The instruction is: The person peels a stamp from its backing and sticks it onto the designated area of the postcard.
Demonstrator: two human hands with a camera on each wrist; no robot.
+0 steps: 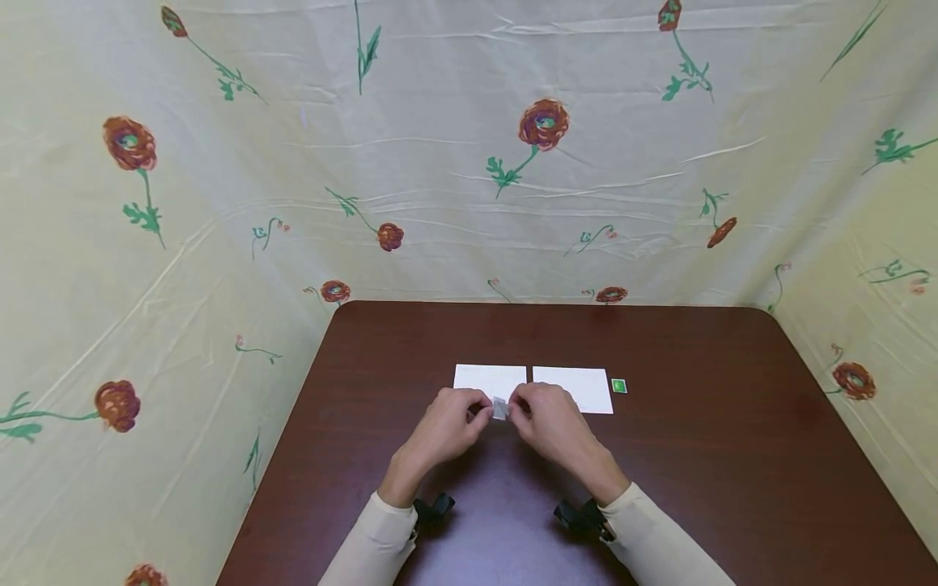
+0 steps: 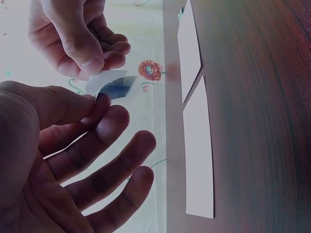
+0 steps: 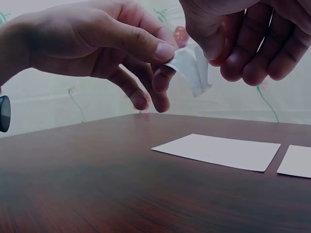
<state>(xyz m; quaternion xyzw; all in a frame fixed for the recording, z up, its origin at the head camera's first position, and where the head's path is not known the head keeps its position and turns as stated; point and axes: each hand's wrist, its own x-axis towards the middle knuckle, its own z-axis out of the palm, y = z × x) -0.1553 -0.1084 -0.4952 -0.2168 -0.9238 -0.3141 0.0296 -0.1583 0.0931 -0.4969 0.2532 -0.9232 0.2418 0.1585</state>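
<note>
Between my two hands, above the table, is a small stamp (image 2: 116, 90), dark blue on one face, with a white paper backing (image 2: 103, 79) bent partly away from it. My left hand (image 1: 447, 425) pinches one edge of the stamp between thumb and index finger, its other fingers spread. From the opposite side my right hand (image 1: 554, 422) pinches the paper between thumb and index finger, the remaining fingers curled loosely. In the right wrist view the white underside (image 3: 187, 68) shows, with a finely toothed edge near the left thumb.
Two white cards, a left one (image 1: 489, 377) and a right one (image 1: 575, 389), lie side by side on the dark brown table (image 1: 410, 342) just beyond my hands. A green stamp (image 1: 619, 386) lies right of the right card. Flowered cloth (image 1: 440, 163) hangs around the table.
</note>
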